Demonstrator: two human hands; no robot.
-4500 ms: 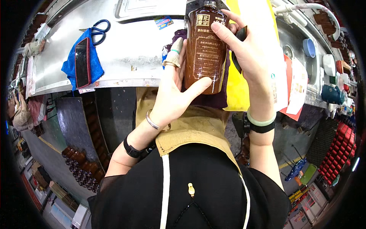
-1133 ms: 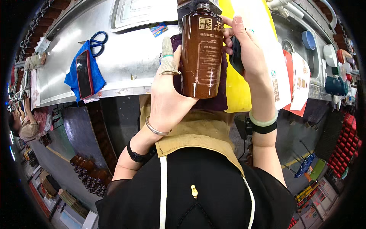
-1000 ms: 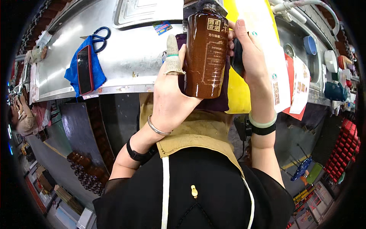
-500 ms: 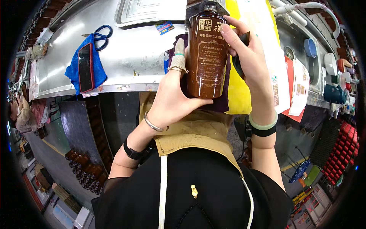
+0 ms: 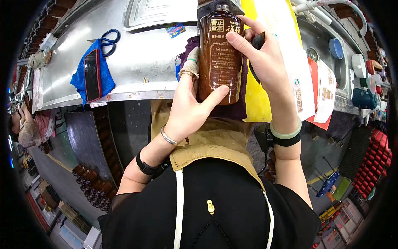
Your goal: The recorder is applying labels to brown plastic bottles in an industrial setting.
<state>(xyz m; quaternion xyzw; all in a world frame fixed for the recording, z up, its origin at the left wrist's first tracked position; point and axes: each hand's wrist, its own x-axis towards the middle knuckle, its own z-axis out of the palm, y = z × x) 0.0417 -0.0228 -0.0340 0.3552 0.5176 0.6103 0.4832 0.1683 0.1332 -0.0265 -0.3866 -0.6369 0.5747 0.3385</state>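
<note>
Shiny metal worktop [image 5: 128, 79] spans the upper part of the head view; clock hours here run from the centre of that view. Just past 12 o'clock is a glossy brown bottle [image 5: 222, 66] with gold lettering, its neck pointing away from me, over a dark purple cloth [image 5: 233, 111]. Both my hands hold it. My left hand [image 5: 190, 110] cups its lower left side, thumb across the front near the base, index finger in a pale cloth finger cover [image 5: 191, 64]. My right hand [image 5: 267, 62] grips the upper right side, thumb on the front; a dark, thin thing [image 5: 258, 41] sits in that palm, its kind unclear. Beside the right wrist, toward 2 o'clock, lies a yellow sheet [image 5: 257, 103]. At 10 o'clock, a red-edged phone [image 5: 92, 74] rests on a blue cloth [image 5: 107, 81], with blue-handled scissors [image 5: 109, 42] just beyond. A metal tray [image 5: 159, 16] lies at 11 o'clock. At 2 o'clock, a blue cup [image 5: 336, 48] stands by a sink [image 5: 342, 79]. Brown bottles [image 5: 93, 186] crowd together at 8 o'clock.
</note>
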